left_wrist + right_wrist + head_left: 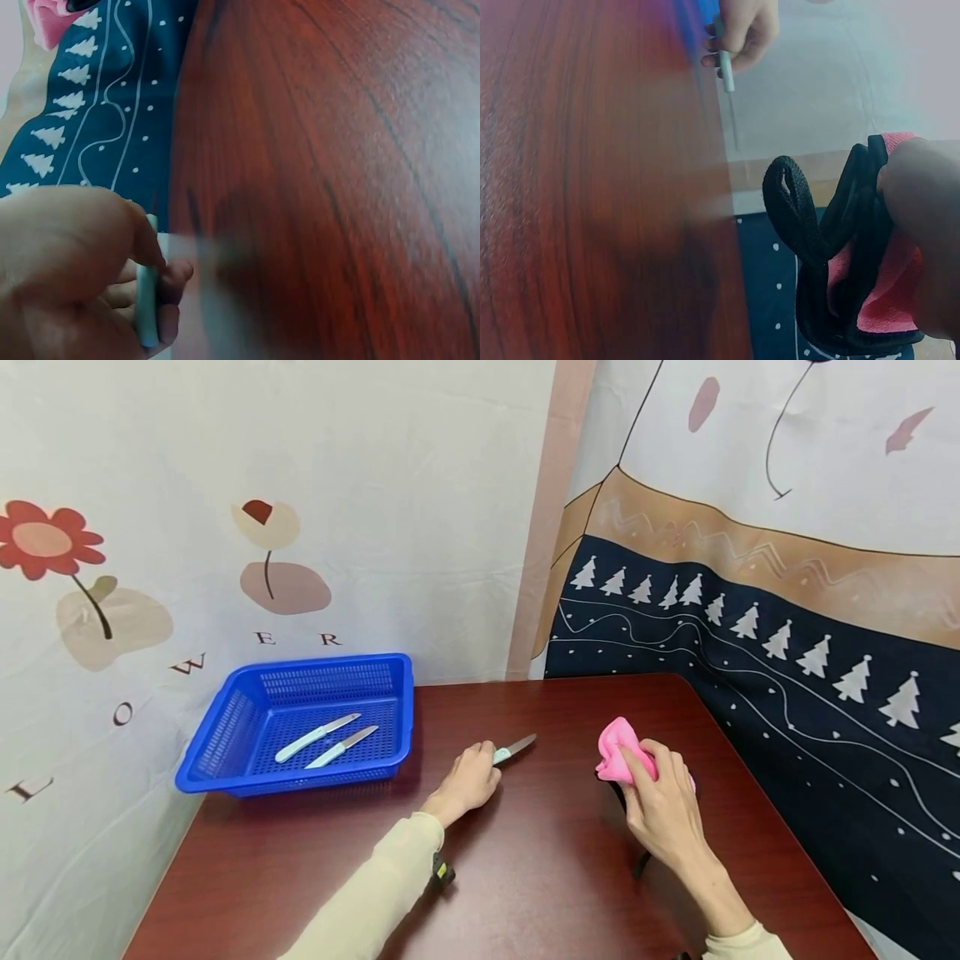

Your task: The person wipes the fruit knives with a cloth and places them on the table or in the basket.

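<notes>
My left hand (467,779) grips a small knife (516,749) by its pale green handle, its blade pointing away to the right. In the left wrist view the handle (146,300) lies between thumb and curled fingers. My right hand (666,797) holds a bunched pink cloth (618,752) at the right of the table. Black edging and a black loop (786,202) hang from the cloth in the right wrist view. A gap of table separates the two hands.
A blue plastic basket (408,718) stands at the table's back left. Inside lie two more knives (318,737) with pale handles. The dark red wooden table (555,877) meets printed cloth walls (420,527) behind and at the right.
</notes>
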`<action>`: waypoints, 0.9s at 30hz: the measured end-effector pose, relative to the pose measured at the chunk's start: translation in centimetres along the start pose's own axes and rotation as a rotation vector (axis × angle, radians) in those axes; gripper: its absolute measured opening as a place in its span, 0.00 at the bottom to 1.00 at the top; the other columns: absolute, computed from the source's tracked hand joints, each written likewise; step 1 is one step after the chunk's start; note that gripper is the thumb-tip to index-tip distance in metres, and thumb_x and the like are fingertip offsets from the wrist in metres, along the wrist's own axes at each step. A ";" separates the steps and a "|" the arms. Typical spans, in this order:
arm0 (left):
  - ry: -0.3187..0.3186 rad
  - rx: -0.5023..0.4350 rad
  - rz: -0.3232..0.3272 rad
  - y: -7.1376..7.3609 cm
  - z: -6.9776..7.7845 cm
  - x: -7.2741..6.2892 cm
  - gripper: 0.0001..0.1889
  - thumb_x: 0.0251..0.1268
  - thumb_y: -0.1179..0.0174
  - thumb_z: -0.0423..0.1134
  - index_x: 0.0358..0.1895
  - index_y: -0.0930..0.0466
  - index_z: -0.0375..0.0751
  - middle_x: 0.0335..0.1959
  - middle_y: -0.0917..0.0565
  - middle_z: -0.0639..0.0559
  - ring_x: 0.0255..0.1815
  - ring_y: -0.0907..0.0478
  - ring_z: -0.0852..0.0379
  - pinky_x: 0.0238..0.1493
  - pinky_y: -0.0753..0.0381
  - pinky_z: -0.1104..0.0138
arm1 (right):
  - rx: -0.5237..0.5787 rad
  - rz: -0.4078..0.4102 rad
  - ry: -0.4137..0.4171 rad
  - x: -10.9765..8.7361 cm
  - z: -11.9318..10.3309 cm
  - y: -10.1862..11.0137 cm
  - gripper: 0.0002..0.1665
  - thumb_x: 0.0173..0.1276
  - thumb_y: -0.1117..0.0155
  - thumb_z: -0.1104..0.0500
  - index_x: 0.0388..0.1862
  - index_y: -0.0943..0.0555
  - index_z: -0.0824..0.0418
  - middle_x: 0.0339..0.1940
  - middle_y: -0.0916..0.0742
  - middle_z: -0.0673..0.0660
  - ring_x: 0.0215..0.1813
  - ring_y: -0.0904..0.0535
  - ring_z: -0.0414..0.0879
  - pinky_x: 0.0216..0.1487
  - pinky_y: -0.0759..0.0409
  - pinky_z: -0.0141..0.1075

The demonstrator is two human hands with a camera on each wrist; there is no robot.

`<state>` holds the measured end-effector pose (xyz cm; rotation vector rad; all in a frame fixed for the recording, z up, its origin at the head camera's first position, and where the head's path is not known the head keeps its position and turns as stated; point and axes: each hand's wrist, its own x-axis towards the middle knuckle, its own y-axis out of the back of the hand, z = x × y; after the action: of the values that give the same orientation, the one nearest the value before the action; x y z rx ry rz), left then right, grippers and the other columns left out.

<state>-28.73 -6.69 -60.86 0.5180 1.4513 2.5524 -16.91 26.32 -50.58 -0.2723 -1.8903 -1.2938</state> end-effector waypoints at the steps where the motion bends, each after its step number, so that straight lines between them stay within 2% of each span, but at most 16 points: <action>1: 0.000 -0.030 0.010 0.7 0.2 -0.2 0.11 0.69 0.39 0.35 0.51 0.20 0.39 0.43 0.14 0.46 0.39 0.11 0.43 0.40 0.10 0.52 | 0.005 0.001 0.007 0.1 -0.1 -0.1 0.27 0.72 0.30 0.59 0.68 0.14 0.62 0.64 0.18 0.74 0.55 0.23 0.68 0.49 0.22 0.61; 2: -0.003 -0.062 0.022 1.5 0.5 -0.5 0.12 0.68 0.40 0.35 0.52 0.20 0.37 0.43 0.13 0.45 0.39 0.11 0.43 0.41 0.10 0.51 | 0.012 0.003 0.016 0.3 -0.2 -0.2 0.25 0.75 0.32 0.57 0.69 0.14 0.62 0.64 0.18 0.74 0.55 0.23 0.68 0.49 0.22 0.61; 3: -0.029 -0.095 0.046 1.8 0.1 -0.7 0.12 0.71 0.41 0.37 0.53 0.19 0.38 0.44 0.12 0.47 0.41 0.11 0.45 0.42 0.10 0.52 | 0.016 0.007 0.026 0.4 -0.4 -0.3 0.23 0.79 0.35 0.55 0.69 0.14 0.61 0.64 0.18 0.74 0.55 0.23 0.68 0.49 0.22 0.61; 5: -0.039 -0.151 0.065 4.0 1.1 -1.5 0.13 0.72 0.42 0.35 0.54 0.19 0.36 0.45 0.11 0.45 0.42 0.11 0.44 0.45 0.10 0.49 | 0.025 0.020 0.047 0.8 -0.7 -0.6 0.24 0.87 0.43 0.49 0.68 0.14 0.61 0.63 0.17 0.74 0.54 0.22 0.68 0.49 0.22 0.61; 7: -0.031 -0.192 0.069 6.4 2.5 -2.3 0.13 0.73 0.43 0.33 0.55 0.18 0.33 0.45 0.12 0.44 0.44 0.12 0.43 0.49 0.10 0.47 | 0.033 0.028 0.067 1.1 -1.2 -0.9 0.28 0.91 0.50 0.44 0.69 0.14 0.61 0.62 0.17 0.74 0.54 0.22 0.68 0.49 0.22 0.60; 9: -0.044 -0.189 0.094 7.7 3.0 -2.8 0.12 0.76 0.43 0.33 0.55 0.17 0.33 0.44 0.12 0.44 0.44 0.14 0.45 0.50 0.10 0.48 | 0.043 0.032 0.081 1.5 -1.7 -1.2 0.31 0.92 0.53 0.42 0.69 0.14 0.61 0.62 0.17 0.74 0.53 0.22 0.67 0.50 0.22 0.60; 10: -0.029 -0.178 0.099 8.8 4.1 -3.2 0.11 0.75 0.42 0.30 0.54 0.17 0.31 0.42 0.13 0.42 0.43 0.14 0.43 0.49 0.11 0.46 | 0.050 0.034 0.089 1.6 -1.9 -1.3 0.31 0.92 0.53 0.42 0.70 0.14 0.61 0.62 0.17 0.74 0.53 0.22 0.67 0.50 0.22 0.59; 13: -0.068 -0.118 0.155 10.0 4.4 -3.8 0.08 0.82 0.40 0.32 0.53 0.15 0.32 0.40 0.14 0.43 0.43 0.15 0.44 0.48 0.11 0.48 | 0.062 0.028 0.111 2.2 -2.8 -1.6 0.25 0.89 0.46 0.48 0.70 0.14 0.60 0.63 0.17 0.73 0.53 0.22 0.67 0.50 0.22 0.58; 15: -0.104 -0.083 0.195 10.6 4.6 -4.2 0.07 0.85 0.39 0.33 0.53 0.15 0.33 0.38 0.14 0.44 0.42 0.16 0.45 0.47 0.12 0.50 | 0.070 0.021 0.123 2.5 -3.5 -1.8 0.23 0.83 0.38 0.54 0.71 0.15 0.59 0.63 0.17 0.73 0.54 0.22 0.66 0.50 0.21 0.58; 18: -0.151 -0.048 0.240 11.4 4.8 -4.9 0.07 0.85 0.38 0.33 0.55 0.15 0.33 0.39 0.14 0.45 0.41 0.16 0.46 0.46 0.13 0.52 | 0.084 0.015 0.145 3.2 -4.5 -2.1 0.30 0.71 0.29 0.62 0.72 0.15 0.58 0.64 0.17 0.71 0.54 0.22 0.64 0.50 0.20 0.58; 22: -0.219 -0.012 0.288 11.9 5.2 -5.7 0.08 0.83 0.35 0.32 0.55 0.15 0.32 0.39 0.14 0.45 0.41 0.17 0.45 0.46 0.14 0.53 | 0.099 0.016 0.184 3.8 -5.9 -2.7 0.33 0.66 0.28 0.66 0.71 0.14 0.57 0.64 0.16 0.70 0.54 0.21 0.62 0.50 0.20 0.57; 27: -0.323 0.088 0.357 12.1 5.7 -6.4 0.09 0.81 0.33 0.33 0.55 0.16 0.32 0.38 0.16 0.44 0.39 0.19 0.45 0.43 0.18 0.55 | 0.094 0.009 0.244 4.2 -7.7 -3.5 0.32 0.66 0.28 0.64 0.71 0.14 0.57 0.64 0.16 0.68 0.55 0.21 0.60 0.49 0.19 0.55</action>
<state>-20.31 -10.28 -49.19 1.2398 1.4627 2.4969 -17.85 17.14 -48.77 -0.0704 -1.7330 -1.1715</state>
